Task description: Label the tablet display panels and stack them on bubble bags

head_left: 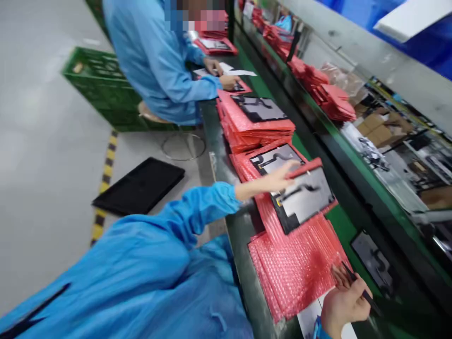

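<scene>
My left hand (278, 180) lies over the left edge of a flat screen panel (305, 195) with a silver back and a dark ribbon cable. Its fingers are stretched out, some across the panel's red bubble-wrap bag (307, 165). My right hand (344, 301), at the lower right, is closed around a slim black pen-like tool (369, 301). Its fingertips touch the edge of a stack of red bubble-wrap bags (300, 268). White paper (310, 320) shows under that stack. Another panel (275, 157) rests on bags just beyond my left hand.
A co-worker in blue (155, 56) handles a panel and white paper farther up the bench. Between us stands a bag stack (257, 127) topped by a panel (261, 108). A loose panel (372, 261) lies on the green strip. Green crates (102, 89) and a black tray (141, 186) are on the floor.
</scene>
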The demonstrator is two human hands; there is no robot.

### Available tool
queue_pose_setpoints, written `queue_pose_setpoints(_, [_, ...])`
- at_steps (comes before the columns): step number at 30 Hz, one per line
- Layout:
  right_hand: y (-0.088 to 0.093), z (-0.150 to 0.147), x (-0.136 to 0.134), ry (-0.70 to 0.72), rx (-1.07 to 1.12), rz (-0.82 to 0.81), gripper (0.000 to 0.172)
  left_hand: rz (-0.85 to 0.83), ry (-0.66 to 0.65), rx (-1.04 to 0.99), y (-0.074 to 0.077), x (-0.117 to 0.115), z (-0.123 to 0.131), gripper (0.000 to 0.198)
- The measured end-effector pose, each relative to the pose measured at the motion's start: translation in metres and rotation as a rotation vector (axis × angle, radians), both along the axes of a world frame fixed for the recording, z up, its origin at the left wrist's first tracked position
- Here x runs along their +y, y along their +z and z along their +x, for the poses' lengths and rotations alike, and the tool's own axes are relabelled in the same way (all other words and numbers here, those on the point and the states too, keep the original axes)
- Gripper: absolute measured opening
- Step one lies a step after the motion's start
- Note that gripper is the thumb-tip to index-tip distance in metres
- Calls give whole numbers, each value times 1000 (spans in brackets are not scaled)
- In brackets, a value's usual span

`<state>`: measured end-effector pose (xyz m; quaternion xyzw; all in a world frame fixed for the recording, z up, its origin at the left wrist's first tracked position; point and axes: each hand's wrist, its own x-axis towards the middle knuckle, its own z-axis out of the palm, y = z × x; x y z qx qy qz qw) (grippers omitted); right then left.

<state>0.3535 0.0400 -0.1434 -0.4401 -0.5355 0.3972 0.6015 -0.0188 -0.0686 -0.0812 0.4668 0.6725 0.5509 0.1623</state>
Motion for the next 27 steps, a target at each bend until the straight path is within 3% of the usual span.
queue_pose_setpoints(4, [0,14,-15,19,-16,-34,39,-109,205,-4,18,-12,-79,69])
queue_pose_setpoints(8, [-4,22,-14,23,-49,-112,51,-259,327,31,14,-19,-121,74])
queue_pose_setpoints(11, [-4,28,-9,-9,-54,-128,56,-245,415,181,9,-35,-117,68])
queue_pose_setpoints(15, [3,32,-22,47,-63,-140,57,-152,518,367,-3,-89,-69,45])
queue_pose_setpoints(17, [7,30,-39,134,-80,-140,52,-211,623,246,-22,-124,-41,38])
queue_pose_setpoints(20, [9,16,-65,255,-163,-144,40,-375,855,1,-73,-175,-11,27])
queue_pose_setpoints(24, [3,-25,-89,532,-388,-122,35,-613,1113,-319,-159,-247,-11,33])
queue_pose_setpoints(27, [3,-67,-105,801,-637,-47,31,-704,1258,-545,-209,-309,-21,41])
